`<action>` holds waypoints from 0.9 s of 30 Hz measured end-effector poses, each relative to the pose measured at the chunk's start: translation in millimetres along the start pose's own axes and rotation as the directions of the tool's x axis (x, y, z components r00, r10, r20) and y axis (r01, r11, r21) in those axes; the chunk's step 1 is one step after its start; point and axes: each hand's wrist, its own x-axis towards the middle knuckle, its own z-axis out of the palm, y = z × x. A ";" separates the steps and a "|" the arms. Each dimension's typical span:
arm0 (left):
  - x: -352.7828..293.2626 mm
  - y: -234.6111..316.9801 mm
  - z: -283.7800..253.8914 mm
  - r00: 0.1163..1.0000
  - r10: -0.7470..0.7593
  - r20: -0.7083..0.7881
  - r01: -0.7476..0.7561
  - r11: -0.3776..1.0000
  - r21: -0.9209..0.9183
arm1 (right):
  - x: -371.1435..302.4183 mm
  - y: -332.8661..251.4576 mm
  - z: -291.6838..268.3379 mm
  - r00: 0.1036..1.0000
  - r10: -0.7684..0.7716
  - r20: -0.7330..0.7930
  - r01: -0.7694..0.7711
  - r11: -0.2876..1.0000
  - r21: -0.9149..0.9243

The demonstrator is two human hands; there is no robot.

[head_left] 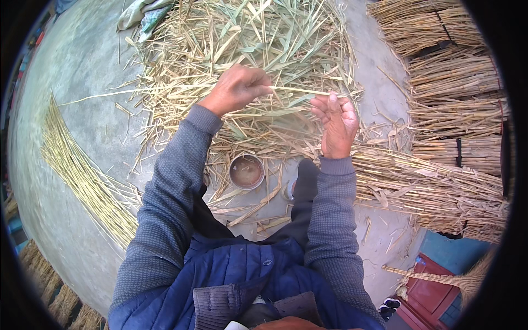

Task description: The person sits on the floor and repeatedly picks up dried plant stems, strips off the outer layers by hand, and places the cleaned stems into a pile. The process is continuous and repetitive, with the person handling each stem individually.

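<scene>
One thin, pale reed stalk (300, 90) is stretched level between my hands, above a heap of dry leaves and husks (258, 33). My left hand (237, 89) is closed around it, and the thin end of the stalk runs out to the left over the floor. At the stalk's other end, my right hand (336, 122) pinches it between thumb and fingers, palm turned up. Below my hands, a round bowl (246, 171) with brownish contents stands on the floor near my feet.
Peeled yellow-green stalks (82, 170) lie in a long bundle at the left. A loose reed bundle (423, 184) is right of my leg, with tied bundles (454, 80) stacked beyond. A straw broom (462, 280) and red object (426, 291) sit lower right; cloth (148, 15) lies far left.
</scene>
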 end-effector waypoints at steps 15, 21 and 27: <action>16.9 35.4 59.2 0.989 0.093 -0.119 -0.114 0.975 -0.189 | -9.9 0.6 1.1 1.000 -0.012 0.013 0.013 0.997 -0.070; 17.5 46.3 51.2 0.975 -0.219 0.026 0.208 0.875 -0.437 | -9.7 9.8 2.8 0.997 -0.061 0.041 0.062 0.997 -0.034; 20.2 21.8 -7.6 0.915 -0.354 -0.194 0.084 0.637 -0.766 | -8.3 15.3 0.0 0.999 -0.033 -0.018 0.032 0.999 -0.023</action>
